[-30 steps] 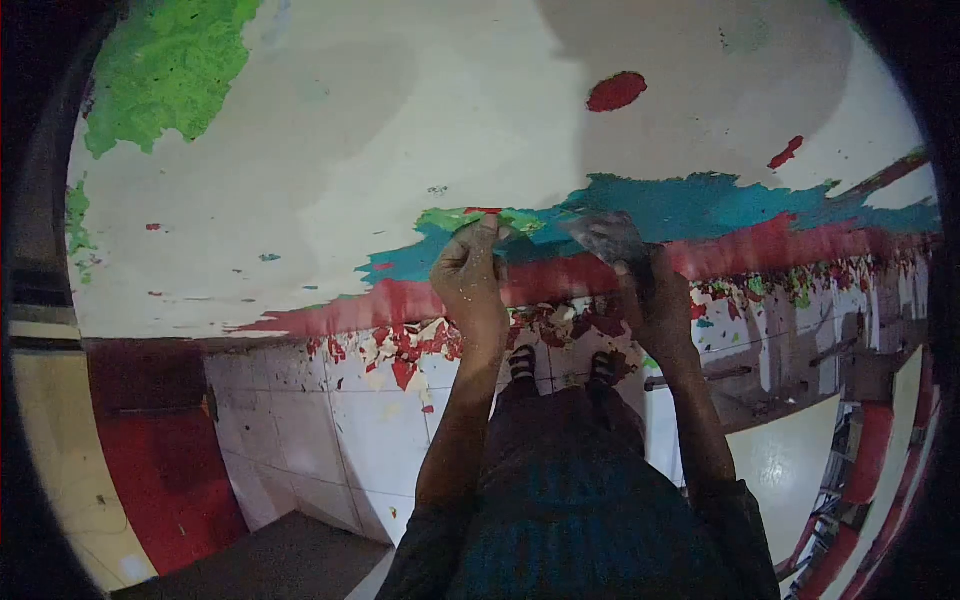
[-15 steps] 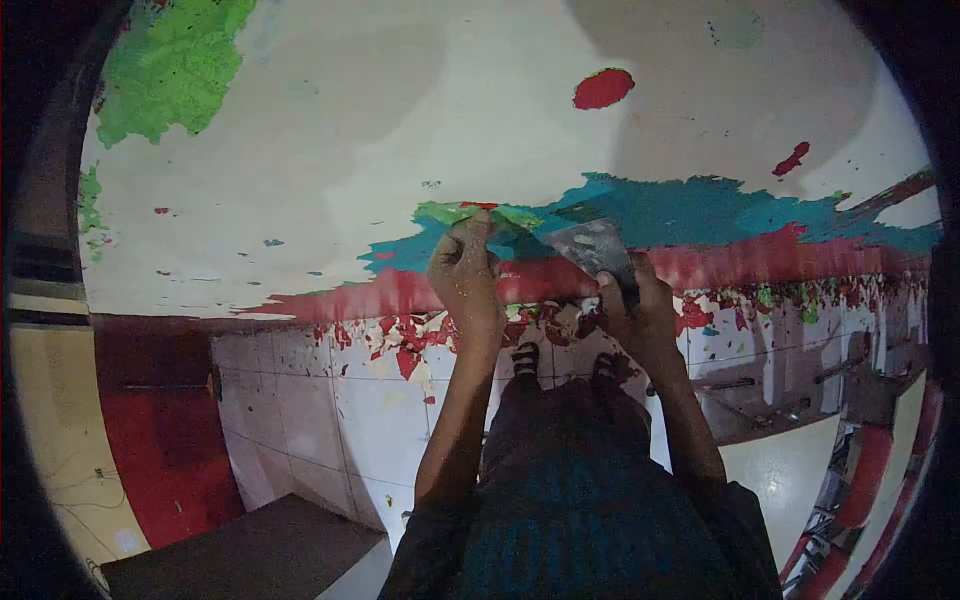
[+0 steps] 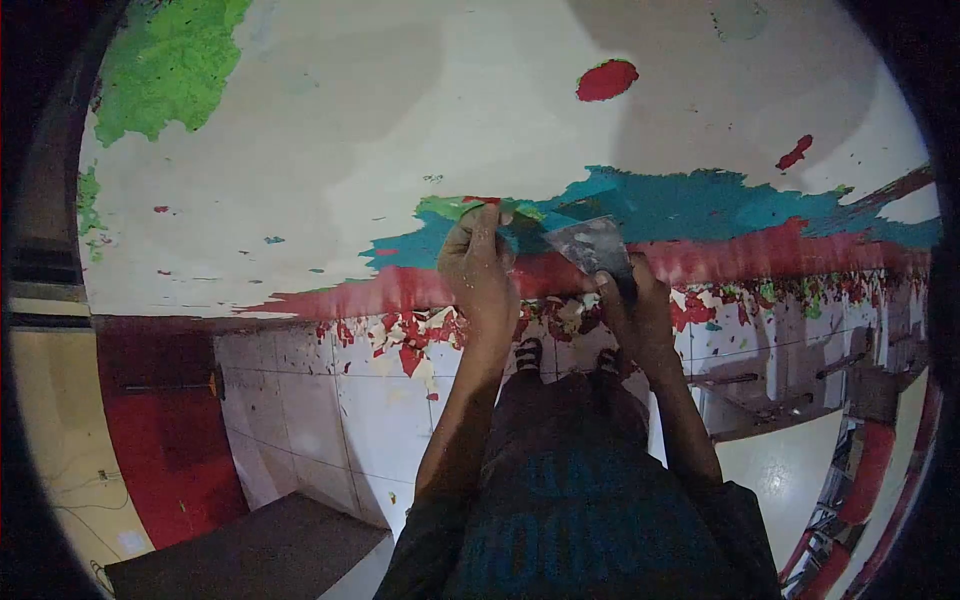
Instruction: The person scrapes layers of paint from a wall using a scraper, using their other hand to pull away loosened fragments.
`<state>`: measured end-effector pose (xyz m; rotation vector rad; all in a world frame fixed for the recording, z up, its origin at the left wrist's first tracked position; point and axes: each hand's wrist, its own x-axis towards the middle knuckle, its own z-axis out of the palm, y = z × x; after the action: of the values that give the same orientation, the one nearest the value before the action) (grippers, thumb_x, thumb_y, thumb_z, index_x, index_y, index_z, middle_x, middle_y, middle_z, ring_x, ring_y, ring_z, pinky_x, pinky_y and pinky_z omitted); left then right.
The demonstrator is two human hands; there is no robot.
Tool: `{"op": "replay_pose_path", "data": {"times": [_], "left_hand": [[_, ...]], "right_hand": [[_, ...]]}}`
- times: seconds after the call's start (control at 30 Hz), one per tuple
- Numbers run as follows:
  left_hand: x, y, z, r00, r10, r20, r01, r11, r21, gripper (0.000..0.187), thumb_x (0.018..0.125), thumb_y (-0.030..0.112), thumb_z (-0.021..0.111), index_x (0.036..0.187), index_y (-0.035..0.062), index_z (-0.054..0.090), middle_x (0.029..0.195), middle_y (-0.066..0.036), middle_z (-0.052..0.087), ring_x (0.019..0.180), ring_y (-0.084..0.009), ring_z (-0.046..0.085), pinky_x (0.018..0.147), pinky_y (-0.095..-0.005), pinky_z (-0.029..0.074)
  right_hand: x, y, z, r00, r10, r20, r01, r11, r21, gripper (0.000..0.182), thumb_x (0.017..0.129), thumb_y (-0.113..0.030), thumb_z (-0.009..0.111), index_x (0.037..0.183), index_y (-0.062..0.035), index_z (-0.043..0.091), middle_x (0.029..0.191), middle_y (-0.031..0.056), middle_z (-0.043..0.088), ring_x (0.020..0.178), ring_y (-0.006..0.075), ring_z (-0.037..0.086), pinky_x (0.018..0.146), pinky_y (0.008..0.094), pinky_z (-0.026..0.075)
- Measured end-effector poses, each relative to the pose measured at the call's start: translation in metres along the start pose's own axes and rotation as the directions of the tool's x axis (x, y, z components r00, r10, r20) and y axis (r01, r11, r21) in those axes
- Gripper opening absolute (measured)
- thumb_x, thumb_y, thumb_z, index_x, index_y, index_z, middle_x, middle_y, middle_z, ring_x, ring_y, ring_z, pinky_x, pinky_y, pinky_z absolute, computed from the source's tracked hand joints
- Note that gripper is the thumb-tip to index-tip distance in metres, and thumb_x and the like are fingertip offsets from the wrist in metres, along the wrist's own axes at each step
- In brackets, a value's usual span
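A: Where do I start?

B: At the left, with the white paint [image 3: 250, 200] on the wall. Further right, a small green patch [image 3: 435, 207] shows at its ragged lower edge; a border like that is probably the easiest place to lift.

A: And the left hand [image 3: 482, 262]?

B: It's up at the green patch, fingertips bunched close together. I can't tell whether paint is pinched there. If so, a slow pull, kept low along the wall, should bring more away than a sharp tug.

A: Next along?

B: The scraper [image 3: 592, 245], just right of those fingertips, over the blue band [image 3: 690, 205] and red band [image 3: 740, 250]. Whether it touches, I can't tell. Keep it nearly flat, edge under the loose rim; a steep corner would likely gouge.

A: What holds it?

B: The right hand [image 3: 645, 310], closed round its lower end. Short pushes suit it, aimed clear of the left fingers. Mind the flakes [image 3: 690, 308] at the wall's foot; they may slide underfoot.
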<state>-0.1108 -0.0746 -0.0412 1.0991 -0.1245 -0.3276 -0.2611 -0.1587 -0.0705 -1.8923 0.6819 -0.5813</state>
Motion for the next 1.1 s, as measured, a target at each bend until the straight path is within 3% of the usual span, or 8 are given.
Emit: {"op": "replay_pose_path", "data": {"times": [0.23, 0.33, 0.73, 0.83, 0.93, 1.0, 1.03, 1.1], "left_hand": [[-0.004, 0.008, 0.001, 0.998, 0.064, 0.017, -0.066, 0.989, 0.131, 0.016, 0.082, 0.015, 0.056, 0.070, 0.0035, 0.058, 0.066, -0.002, 0.057, 0.044, -0.0038, 0.036, 0.040, -0.0190, 0.027], [0.002, 0.008, -0.003, 0.982, 0.176, 0.062, -0.184, 0.861, 0.473, 0.018, 0.082, 0.015, 0.057, 0.069, 0.0021, 0.059, 0.061, 0.000, 0.053, 0.047, -0.0039, 0.035, 0.043, -0.0196, 0.027], [0.009, 0.006, -0.008, 0.953, 0.257, 0.162, -0.304, 0.816, 0.491, 0.015, 0.080, 0.013, 0.058, 0.070, 0.0022, 0.060, 0.056, 0.002, 0.049, 0.049, -0.0040, 0.036, 0.045, -0.0208, 0.028], [-0.004, 0.016, -0.011, 0.853, 0.408, 0.325, -0.519, 0.596, 0.613, 0.014, 0.080, 0.011, 0.056, 0.069, 0.0024, 0.060, 0.060, 0.000, 0.054, 0.049, -0.0034, 0.037, 0.046, -0.0202, 0.030], [-0.018, 0.012, -0.021, 0.953, 0.158, 0.257, -0.239, 0.915, 0.325, 0.014, 0.080, 0.010, 0.056, 0.069, 0.0018, 0.059, 0.063, -0.002, 0.058, 0.050, -0.0059, 0.042, 0.047, -0.0220, 0.035], [-0.006, 0.010, -0.028, 0.964, 0.107, 0.244, -0.201, 0.894, 0.401, 0.015, 0.080, 0.012, 0.057, 0.069, 0.0016, 0.059, 0.062, -0.002, 0.057, 0.049, -0.0066, 0.043, 0.046, -0.0225, 0.035], [-0.001, 0.011, -0.031, 0.968, 0.083, 0.236, -0.181, 0.881, 0.437, 0.016, 0.080, 0.013, 0.057, 0.069, 0.0015, 0.059, 0.062, -0.002, 0.057, 0.049, -0.0070, 0.043, 0.045, -0.0228, 0.035], [0.004, 0.017, -0.039, 0.883, 0.185, 0.432, -0.448, 0.608, 0.656, 0.018, 0.080, 0.016, 0.058, 0.069, 0.0019, 0.059, 0.060, -0.002, 0.055, 0.047, -0.0068, 0.041, 0.044, -0.0226, 0.034]], "right_hand": [[-0.002, 0.000, 0.004, 0.999, -0.012, -0.040, 0.014, 0.999, 0.046, 0.028, 0.084, -0.026, 0.050, 0.097, -0.0011, 0.047, 0.069, 0.0187, 0.057, 0.063, 0.0346, 0.058, 0.057, 0.0407, 0.045], [-0.001, -0.001, 0.003, 0.999, -0.016, -0.044, 0.019, 0.997, 0.074, 0.029, 0.084, -0.025, 0.051, 0.099, -0.0003, 0.047, 0.069, 0.0181, 0.057, 0.062, 0.0329, 0.059, 0.056, 0.0391, 0.045], [-0.001, -0.011, 0.015, 0.996, -0.039, -0.080, 0.046, 0.995, 0.090, 0.025, 0.083, -0.024, 0.052, 0.093, -0.0009, 0.049, 0.066, 0.0160, 0.057, 0.059, 0.0289, 0.060, 0.054, 0.0367, 0.045], [-0.001, -0.005, 0.017, 0.999, 0.004, -0.046, 0.002, 0.991, 0.135, 0.024, 0.083, -0.022, 0.052, 0.093, -0.0011, 0.048, 0.065, 0.0152, 0.057, 0.059, 0.0281, 0.060, 0.052, 0.0367, 0.044], [0.000, -0.007, 0.016, 0.999, 0.041, -0.013, -0.039, 0.986, 0.163, 0.023, 0.082, -0.021, 0.052, 0.093, -0.0010, 0.047, 0.063, 0.0145, 0.057, 0.058, 0.0281, 0.059, 0.052, 0.0370, 0.044], [0.001, -0.010, 0.017, 0.999, 0.039, -0.021, -0.035, 0.987, 0.158, 0.023, 0.082, -0.021, 0.052, 0.092, -0.0010, 0.047, 0.062, 0.0141, 0.056, 0.057, 0.0285, 0.059, 0.052, 0.0372, 0.044], [0.001, -0.009, 0.019, 0.999, 0.020, -0.041, -0.014, 0.990, 0.142, 0.023, 0.082, -0.021, 0.052, 0.092, -0.0011, 0.047, 0.061, 0.0140, 0.056, 0.057, 0.0287, 0.059, 0.052, 0.0373, 0.044], [0.001, -0.009, 0.020, 0.999, 0.007, -0.053, -0.001, 0.994, 0.112, 0.023, 0.082, -0.021, 0.052, 0.092, -0.0013, 0.047, 0.061, 0.0140, 0.056, 0.056, 0.0294, 0.058, 0.052, 0.0375, 0.044]]}}
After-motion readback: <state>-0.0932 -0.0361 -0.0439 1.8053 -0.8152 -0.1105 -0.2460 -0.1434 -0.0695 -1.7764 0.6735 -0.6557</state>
